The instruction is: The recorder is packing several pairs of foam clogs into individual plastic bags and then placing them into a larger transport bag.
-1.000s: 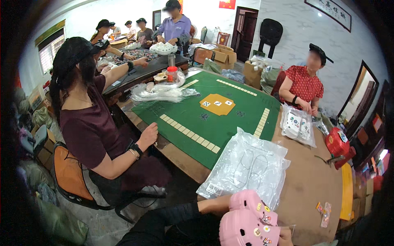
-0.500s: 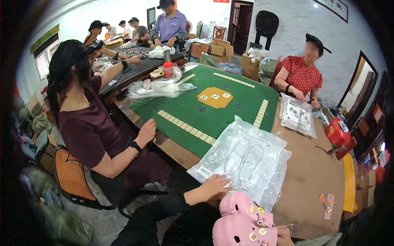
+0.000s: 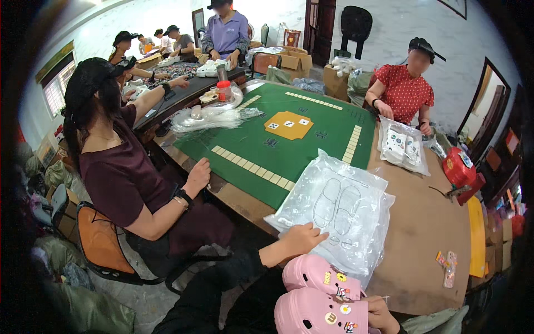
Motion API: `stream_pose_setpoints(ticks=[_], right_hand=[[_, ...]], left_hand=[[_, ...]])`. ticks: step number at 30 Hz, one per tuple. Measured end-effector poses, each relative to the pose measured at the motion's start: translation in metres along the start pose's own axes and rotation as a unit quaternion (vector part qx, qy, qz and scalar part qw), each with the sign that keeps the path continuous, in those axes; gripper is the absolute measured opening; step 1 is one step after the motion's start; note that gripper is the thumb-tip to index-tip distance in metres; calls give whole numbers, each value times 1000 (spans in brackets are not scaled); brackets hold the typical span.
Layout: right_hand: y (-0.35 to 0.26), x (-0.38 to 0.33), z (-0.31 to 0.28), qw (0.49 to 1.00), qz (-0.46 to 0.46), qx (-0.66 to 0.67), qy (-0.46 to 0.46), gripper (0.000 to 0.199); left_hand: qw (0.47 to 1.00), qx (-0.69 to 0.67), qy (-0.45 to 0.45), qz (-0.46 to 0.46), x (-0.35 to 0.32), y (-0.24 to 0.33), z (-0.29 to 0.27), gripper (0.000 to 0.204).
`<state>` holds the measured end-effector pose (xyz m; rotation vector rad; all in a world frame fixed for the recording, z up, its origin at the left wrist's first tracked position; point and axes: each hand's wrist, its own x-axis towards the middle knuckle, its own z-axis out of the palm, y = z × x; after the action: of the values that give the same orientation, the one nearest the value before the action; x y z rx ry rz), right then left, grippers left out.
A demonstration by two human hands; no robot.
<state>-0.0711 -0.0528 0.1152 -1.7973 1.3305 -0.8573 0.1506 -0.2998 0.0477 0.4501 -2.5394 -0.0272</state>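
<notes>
My left hand (image 3: 302,242) rests on the near edge of a large clear plastic bag (image 3: 356,183) printed with a shoe outline. Its fingers are bent and drawn together on the film. My right hand (image 3: 381,315) grips a pair of pink clogs (image 3: 314,306) at their open end, close in front of me. Colourful charms decorate the clogs, including a yellow flower and a round letter charm. Part of my right hand is hidden behind the clogs. The bag lies over the table edge and a corner of the green mat.
A green game mat (image 3: 245,133) with tiles covers much of the table. Clear plastic strips (image 3: 214,119) lie at its far left. Two small packets (image 3: 449,270) lie at right, near a red device (image 3: 459,167). One person sits at left; another handles bagged white shoes (image 3: 401,147).
My left hand has gone from spread fingers to bent, closed ones and slid slightly right on the bag. The bag's near-left corner has shifted. The clogs have moved slightly left and up.
</notes>
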Motion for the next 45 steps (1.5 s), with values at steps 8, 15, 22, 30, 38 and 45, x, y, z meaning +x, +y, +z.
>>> stream_pose_setpoints(ticks=[8, 15, 22, 30, 38, 45], right_hand=[[1, 7, -9, 993, -41, 63, -89, 22], [-2, 27, -5, 993, -77, 27, -89, 11], [-10, 32, -7, 996, -65, -64, -16, 8], [0, 20, -2, 973, -50, -216, 72, 13], [6, 0, -1, 975, -47, -216, 32, 15], [2, -2, -9, 996, -1, -86, 36, 25]], left_hand=[[880, -377, -272, -101, -8, 2, 12, 25], [987, -107, -122, 17, 1, -13, -23, 31], [958, -277, -42, -67, 28, 1, -63, 24], [959, -276, -41, -45, 32, 26, -56, 30], [978, -143, 150, -27, 14, 5, -25, 22], [994, 27, 101, 18, -20, -10, -17, 46]])
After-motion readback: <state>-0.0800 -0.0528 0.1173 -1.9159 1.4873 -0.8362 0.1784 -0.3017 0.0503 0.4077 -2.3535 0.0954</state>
